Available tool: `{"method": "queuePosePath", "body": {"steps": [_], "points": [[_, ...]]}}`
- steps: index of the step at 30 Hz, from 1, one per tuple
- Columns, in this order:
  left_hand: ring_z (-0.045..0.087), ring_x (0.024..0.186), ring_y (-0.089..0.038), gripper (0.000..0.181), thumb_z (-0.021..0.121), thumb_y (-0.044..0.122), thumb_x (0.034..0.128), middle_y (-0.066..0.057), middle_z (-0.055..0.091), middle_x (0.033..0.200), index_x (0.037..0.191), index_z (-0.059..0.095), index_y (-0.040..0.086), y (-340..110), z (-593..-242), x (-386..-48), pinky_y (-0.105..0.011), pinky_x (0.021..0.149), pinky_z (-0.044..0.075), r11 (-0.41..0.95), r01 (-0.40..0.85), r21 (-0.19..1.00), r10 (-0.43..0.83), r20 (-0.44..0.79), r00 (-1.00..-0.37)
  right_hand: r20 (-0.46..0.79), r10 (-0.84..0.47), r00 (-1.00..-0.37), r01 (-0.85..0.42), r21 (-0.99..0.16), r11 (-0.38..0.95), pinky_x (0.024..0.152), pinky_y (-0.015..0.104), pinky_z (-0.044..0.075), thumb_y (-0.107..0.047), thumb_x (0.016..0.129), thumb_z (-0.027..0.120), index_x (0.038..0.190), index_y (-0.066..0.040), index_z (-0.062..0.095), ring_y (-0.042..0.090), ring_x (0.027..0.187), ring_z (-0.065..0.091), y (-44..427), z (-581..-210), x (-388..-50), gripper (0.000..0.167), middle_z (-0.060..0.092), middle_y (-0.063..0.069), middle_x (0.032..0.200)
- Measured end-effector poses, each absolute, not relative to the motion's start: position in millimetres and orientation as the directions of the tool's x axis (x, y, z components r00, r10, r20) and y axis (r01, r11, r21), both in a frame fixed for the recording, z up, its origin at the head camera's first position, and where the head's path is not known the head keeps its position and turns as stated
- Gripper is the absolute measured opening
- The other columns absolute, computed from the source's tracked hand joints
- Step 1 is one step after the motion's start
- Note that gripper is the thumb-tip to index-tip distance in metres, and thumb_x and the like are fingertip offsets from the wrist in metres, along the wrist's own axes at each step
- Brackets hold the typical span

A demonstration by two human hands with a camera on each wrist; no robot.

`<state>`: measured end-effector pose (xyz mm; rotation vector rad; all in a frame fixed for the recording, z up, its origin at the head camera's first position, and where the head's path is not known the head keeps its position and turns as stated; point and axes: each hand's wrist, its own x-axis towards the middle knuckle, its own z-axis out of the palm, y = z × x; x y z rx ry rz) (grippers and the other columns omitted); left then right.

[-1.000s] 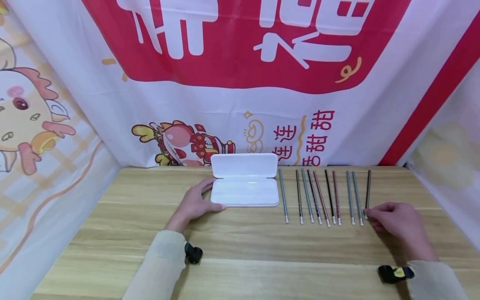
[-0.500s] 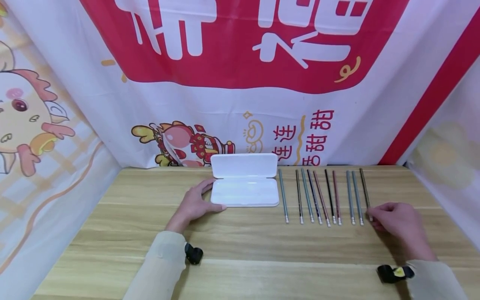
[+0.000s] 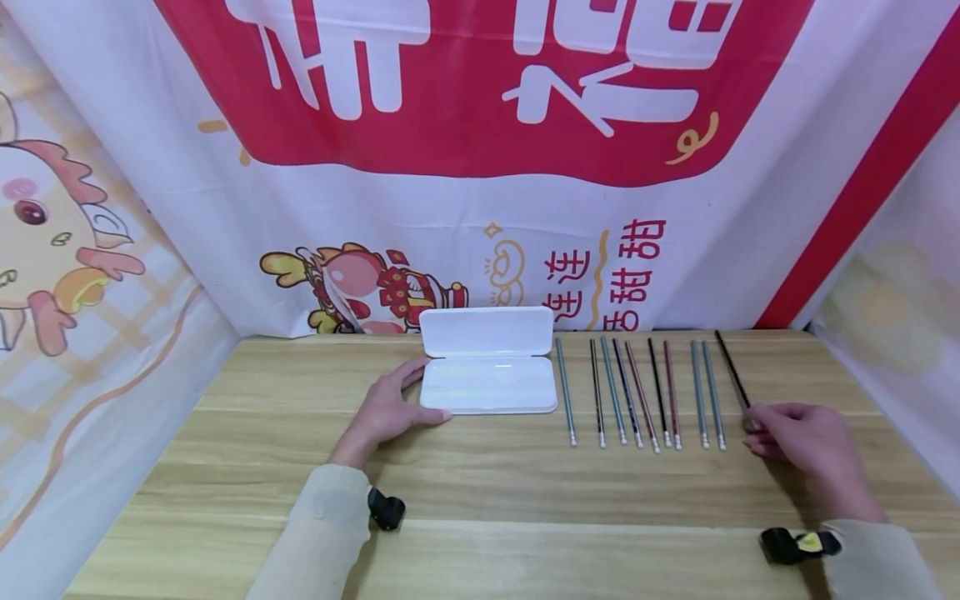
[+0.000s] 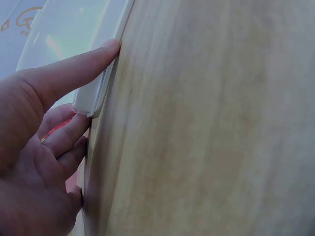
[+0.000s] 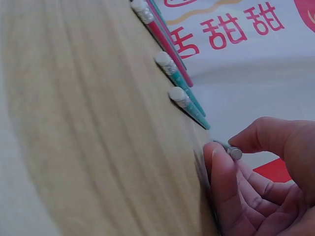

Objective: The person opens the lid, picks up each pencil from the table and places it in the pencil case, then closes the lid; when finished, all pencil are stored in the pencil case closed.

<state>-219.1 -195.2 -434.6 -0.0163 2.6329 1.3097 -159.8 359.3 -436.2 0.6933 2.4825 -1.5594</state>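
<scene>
We see the dark pencil point(image 3: 732, 367) at the right of the row, its far tip at the tabletop's point(image 3: 525, 492) far edge; the right hand point(image 3: 806, 442) pinches its near end between thumb and fingers, which hide that end in the head view. Leftward lie nine pencils point(image 3: 641, 387), mostly cropped from the right wrist view, then a white case point(image 3: 487, 387), lid raised, white floor exposed. The left hand's point(image 3: 386, 410) fingers, spread wide, touch its left end and near edge.

Pencils point(image 3: 659, 392) right of the case point(image 3: 488, 386)
</scene>
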Motion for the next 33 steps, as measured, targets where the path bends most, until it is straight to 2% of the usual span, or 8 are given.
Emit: {"method": "queuePosePath", "body": {"steps": [5,10,14,20,23,26,31,33], "points": [[0.027,0.166,-0.037,0.098,0.097,0.033,0.0814,-0.010,0.046,0.171,0.164,0.045,0.025,-195.7,-432.0,-218.8,-0.069,0.136,0.003,0.611,-0.093,0.786,0.082,-0.179,-0.980,-0.298,0.266,-0.917,0.377,-0.865,0.331,0.073,0.028,0.069,-0.028,0.113,0.052,0.148,0.017,0.047,0.005,0.077,0.075,361.0,-435.0,-156.9,0.057,0.075,-0.009,0.085],[0.033,0.164,-0.035,0.097,0.097,0.032,0.0814,-0.009,0.046,0.171,0.164,0.046,0.025,-196.0,-432.0,-218.9,-0.066,0.136,0.014,0.612,-0.097,0.785,0.081,-0.184,-0.980,-0.245,0.229,-0.942,0.312,-0.888,0.337,0.074,0.024,0.067,-0.029,0.113,0.053,0.146,0.014,0.051,0.002,0.081,0.074,358.4,-429.2,-156.5,0.054,0.074,-0.016,0.088],[0.037,0.162,-0.034,0.097,0.097,0.031,0.0813,-0.009,0.046,0.171,0.164,0.046,0.025,-196.3,-433.7,-219.1,-0.063,0.135,0.021,0.612,-0.099,0.784,0.082,-0.188,-0.979,-0.229,0.204,-0.952,0.287,-0.899,0.330,0.076,0.021,0.066,-0.033,0.112,0.058,0.142,0.004,0.057,0.000,0.086,0.074,354.7,-422.7,-157.5,0.047,0.074,-0.021,0.092],[0.036,0.163,-0.033,0.098,0.098,0.031,0.0805,-0.008,0.047,0.170,0.163,0.046,0.026,-197.7,-436.7,-221.1,-0.064,0.136,0.017,0.610,-0.106,0.786,0.078,-0.192,-0.978,-0.170,0.144,-0.975,0.201,-0.950,0.239,0.076,0.019,0.065,-0.028,0.106,0.070,0.118,-0.020,0.070,0.000,0.087,0.075,344.8,-414.3,-157.6,0.014,0.077,-0.021,0.094],[0.035,0.163,-0.033,0.099,0.098,0.032,0.0803,-0.008,0.047,0.170,0.164,0.046,0.026,-197.8,-437.0,-222.0,-0.065,0.135,0.017,0.611,-0.102,0.785,0.081,-0.190,-0.979,-0.152,0.128,-0.980,0.173,-0.969,0.175,0.074,0.019,0.065,-0.023,0.105,0.073,0.109,-0.025,0.073,0.001,0.084,0.076,339.0,-411.4,-157.5,0.006,0.078,-0.018,0.093],[0.036,0.163,-0.032,0.099,0.098,0.032,0.0805,-0.007,0.047,0.170,0.164,0.045,0.025,-197.8,-437.2,-222.5,-0.064,0.136,0.019,0.614,-0.099,0.783,0.082,-0.188,-0.979,-0.138,0.125,-0.983,0.161,-0.967,0.197,0.075,0.019,0.065,-0.021,0.105,0.071,0.112,-0.022,0.073,0.001,0.083,0.076,333.6,-409.7,-157.4,0.007,0.078,-0.018,0.092],[0.038,0.162,-0.032,0.099,0.098,0.031,0.0806,-0.007,0.047,0.171,0.164,0.045,0.024,-197.8,-436.3,-221.5,-0.062,0.136,0.021,0.610,-0.095,0.787,0.087,-0.185,-0.979,-0.130,0.136,-0.982,0.170,-0.922,0.347,0.078,0.021,0.065,-0.027,0.108,0.067,0.132,-0.003,0.064,-0.001,0.087,0.074,324.9,-409.3,-157.5,0.034,0.073,-0.023,0.094],[0.038,0.162,-0.032,0.099,0.098,0.031,0.0804,-0.008,0.047,0.170,0.164,0.045,0.024,-197.6,-435.5,-220.8,-0.062,0.136,0.020,0.608,-0.092,0.789,0.090,-0.184,-0.979,-0.122,0.136,-0.983,0.165,-0.913,0.372,0.078,0.021,0.065,-0.028,0.108,0.067,0.135,0.002,0.062,-0.001,0.087,0.074,321.8,-410.0,-157.7,0.040,0.072,-0.023,0.094]]}}
